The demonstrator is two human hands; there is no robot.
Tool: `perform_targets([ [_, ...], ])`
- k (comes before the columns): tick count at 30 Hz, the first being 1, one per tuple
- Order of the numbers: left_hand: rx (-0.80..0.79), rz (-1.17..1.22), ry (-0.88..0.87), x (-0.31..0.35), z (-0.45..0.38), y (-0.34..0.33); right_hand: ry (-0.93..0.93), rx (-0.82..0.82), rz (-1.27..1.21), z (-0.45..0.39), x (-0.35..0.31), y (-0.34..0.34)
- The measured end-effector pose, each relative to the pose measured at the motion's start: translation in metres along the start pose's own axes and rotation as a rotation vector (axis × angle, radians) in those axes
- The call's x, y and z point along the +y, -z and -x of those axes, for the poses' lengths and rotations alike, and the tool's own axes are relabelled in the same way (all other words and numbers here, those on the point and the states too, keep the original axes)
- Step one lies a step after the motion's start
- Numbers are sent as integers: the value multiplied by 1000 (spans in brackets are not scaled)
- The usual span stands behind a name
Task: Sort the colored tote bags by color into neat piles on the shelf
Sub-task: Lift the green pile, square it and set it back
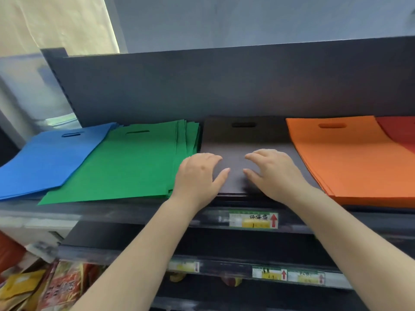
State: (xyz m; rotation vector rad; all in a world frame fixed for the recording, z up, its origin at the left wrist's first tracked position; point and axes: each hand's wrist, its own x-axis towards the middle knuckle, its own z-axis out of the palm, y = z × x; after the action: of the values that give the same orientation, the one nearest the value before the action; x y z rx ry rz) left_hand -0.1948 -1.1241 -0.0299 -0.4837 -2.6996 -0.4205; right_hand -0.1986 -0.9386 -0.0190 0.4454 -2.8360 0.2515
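Five flat piles of tote bags lie side by side on the top shelf [134, 212]. From left to right they are blue [47, 158], green [130, 162], black [242, 140], orange [350, 158] and red [399, 131]. The green pile is fanned at its right edge and overlaps the blue one. My left hand [199, 173] rests palm down on the black pile's front left part, fingers spread. My right hand [271, 171] rests palm down on its front right part, thumb pointing toward the left hand. Neither hand grips a bag.
A dark back panel [224, 86] rises behind the piles. Price labels [253, 219] sit on the shelf's front rail. A lower shelf [202, 243] sits beneath it, and snack packets [45, 288] fill the bottom left.
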Motion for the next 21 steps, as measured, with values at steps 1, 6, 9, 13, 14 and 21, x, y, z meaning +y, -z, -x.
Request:
perform_targets([
  [1,26,-9,-14,-15,7,10,17,28,-15,-6,-16,-1],
  [6,-80,-70,10,-99,36,53,20,-1,-141,-35,-97,-18],
  [9,-151,-102,-7,-139,47,64,7,-68,-135,-47,-127,-33],
  [13,-246,-212,-104,-160,52,63,-39,-131,-114,-51,-147,-40],
  [14,-282,-245,-136,-168,54,62,-67,-151,-115,-51,-155,-43],
  [21,-322,-264,-199,-175,38,65,-160,-203,-241,-48,-143,-28],
])
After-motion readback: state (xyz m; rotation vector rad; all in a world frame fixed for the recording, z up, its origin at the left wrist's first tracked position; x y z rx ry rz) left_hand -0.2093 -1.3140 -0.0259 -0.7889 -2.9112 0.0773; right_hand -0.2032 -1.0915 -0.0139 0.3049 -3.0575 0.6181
